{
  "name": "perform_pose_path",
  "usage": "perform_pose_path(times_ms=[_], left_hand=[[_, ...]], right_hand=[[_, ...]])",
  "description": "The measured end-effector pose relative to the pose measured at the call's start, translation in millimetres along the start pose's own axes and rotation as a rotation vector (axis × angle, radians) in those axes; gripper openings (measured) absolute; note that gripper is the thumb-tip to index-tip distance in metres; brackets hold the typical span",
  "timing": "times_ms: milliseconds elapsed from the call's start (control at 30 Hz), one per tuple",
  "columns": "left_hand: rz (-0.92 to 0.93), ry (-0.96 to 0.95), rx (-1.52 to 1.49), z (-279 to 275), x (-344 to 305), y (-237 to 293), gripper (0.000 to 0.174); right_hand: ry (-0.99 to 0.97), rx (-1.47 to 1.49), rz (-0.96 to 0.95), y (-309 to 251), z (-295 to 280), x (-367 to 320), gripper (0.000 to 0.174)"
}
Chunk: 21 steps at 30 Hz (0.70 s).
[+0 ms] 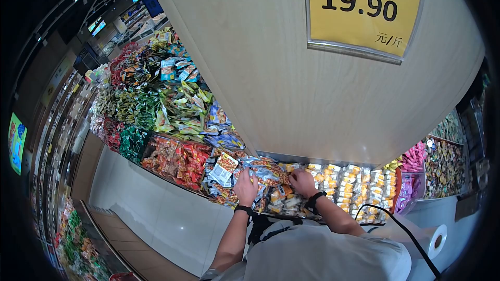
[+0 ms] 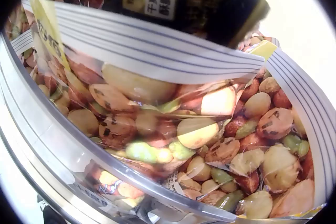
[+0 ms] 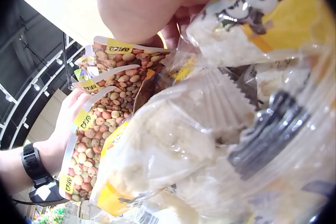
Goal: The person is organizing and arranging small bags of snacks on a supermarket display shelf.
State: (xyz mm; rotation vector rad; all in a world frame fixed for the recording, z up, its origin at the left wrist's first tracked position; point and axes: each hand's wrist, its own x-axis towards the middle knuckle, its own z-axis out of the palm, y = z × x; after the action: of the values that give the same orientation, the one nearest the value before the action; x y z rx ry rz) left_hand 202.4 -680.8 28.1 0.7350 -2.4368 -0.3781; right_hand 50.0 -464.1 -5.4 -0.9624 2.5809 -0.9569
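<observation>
My left hand (image 1: 246,188) is at the front edge of a pile of nut packets (image 1: 265,170), fingers pointing away from me. In the right wrist view that hand (image 3: 65,121) lies behind a row of upright packets of mixed nuts (image 3: 94,140), and whether it grips one I cannot tell. The fingers of my right hand (image 3: 152,3) curl at the corner of the rearmost nut packet (image 3: 126,53), partly hidden by a panda-printed snack bag (image 3: 252,19). Close up in the left wrist view, a clear-fronted nut packet (image 2: 142,124) with a striped top edge leans beside a clear bin rim (image 2: 131,174).
A wooden panel (image 1: 312,99) with a yellow price sign (image 1: 359,10) rises behind the bins. Red-wrapped snacks (image 1: 177,158) lie to the left, white and yellow packets (image 1: 359,182) to the right. A plastic bag roll (image 1: 435,242) is at the lower right.
</observation>
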Motion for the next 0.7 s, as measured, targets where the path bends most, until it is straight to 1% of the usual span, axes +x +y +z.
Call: perform_pose_path(times_ms=[700], left_hand=[[-0.01,-0.01,0.009,0.4,-0.5,-0.3,0.037]], right_hand=[[0.008,0.006,0.003,2.5,2.6,0.4,0.031]])
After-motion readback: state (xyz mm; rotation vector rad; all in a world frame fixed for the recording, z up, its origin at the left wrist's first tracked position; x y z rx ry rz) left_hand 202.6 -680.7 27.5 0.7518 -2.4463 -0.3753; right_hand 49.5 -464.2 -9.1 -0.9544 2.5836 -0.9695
